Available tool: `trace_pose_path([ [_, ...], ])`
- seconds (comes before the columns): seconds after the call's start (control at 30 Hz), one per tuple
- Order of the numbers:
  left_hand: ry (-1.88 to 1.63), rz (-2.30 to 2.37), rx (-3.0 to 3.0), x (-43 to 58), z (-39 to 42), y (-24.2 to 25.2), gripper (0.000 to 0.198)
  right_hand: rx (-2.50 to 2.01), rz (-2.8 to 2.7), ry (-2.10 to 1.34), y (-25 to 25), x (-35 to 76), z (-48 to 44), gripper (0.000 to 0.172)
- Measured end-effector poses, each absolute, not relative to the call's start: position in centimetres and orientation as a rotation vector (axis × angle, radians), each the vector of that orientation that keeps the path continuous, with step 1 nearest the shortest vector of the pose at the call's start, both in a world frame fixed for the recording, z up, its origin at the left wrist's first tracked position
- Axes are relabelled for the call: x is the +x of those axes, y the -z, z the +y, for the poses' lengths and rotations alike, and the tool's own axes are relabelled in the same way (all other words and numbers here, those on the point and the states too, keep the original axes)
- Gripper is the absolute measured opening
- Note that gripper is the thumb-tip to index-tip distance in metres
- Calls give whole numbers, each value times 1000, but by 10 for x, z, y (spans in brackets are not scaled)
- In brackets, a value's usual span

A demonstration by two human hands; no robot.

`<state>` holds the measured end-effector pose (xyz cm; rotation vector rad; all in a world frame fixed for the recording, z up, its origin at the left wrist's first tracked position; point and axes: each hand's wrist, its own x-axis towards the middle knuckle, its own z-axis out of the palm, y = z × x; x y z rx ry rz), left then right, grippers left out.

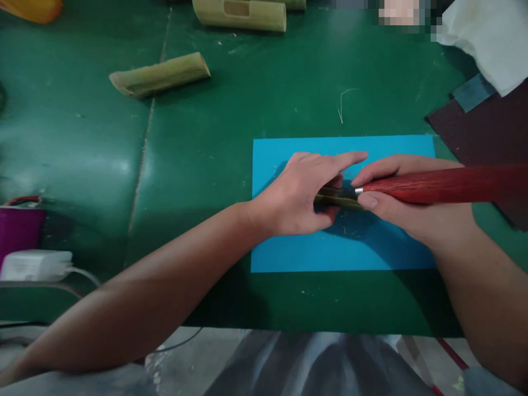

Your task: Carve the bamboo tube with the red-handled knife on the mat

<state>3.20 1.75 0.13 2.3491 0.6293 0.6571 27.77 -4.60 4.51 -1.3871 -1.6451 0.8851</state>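
Note:
My left hand (299,192) is closed around a dark green-brown bamboo piece (346,199), its index finger stretched out to the right. Between the fingers and thumb of my right hand (437,217) is a carving knife (433,184) with a thick red wooden handle. Its short metal collar points left, at the bamboo; the blade's tip is too small to make out. Under both hands lies a blue sheet (289,256) with small shavings scattered on it. The left part of the bamboo is hidden by my palm.
On the green table (198,165) a cut bamboo length (160,76) lies at the upper left. A bamboo tube with a rectangular opening (264,19) is at the back. White cloth (487,44) and a dark board (495,129) are right; a white charger (37,265) sits left.

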Motion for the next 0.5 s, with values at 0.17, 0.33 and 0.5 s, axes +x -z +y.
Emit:
trace_pose_path([
  [0.17,-688,606,2351,32,17,0,81,-1362,-1686,-928,-45,279,-47,13],
  [0.33,-677,613,2353,34,18,-3,83,-1361,-1664,-973,-43,278,-45,15],
  [0.5,-670,655,2396,30,14,-10,78,-1341,-1691,-908,-41,281,-44,15],
])
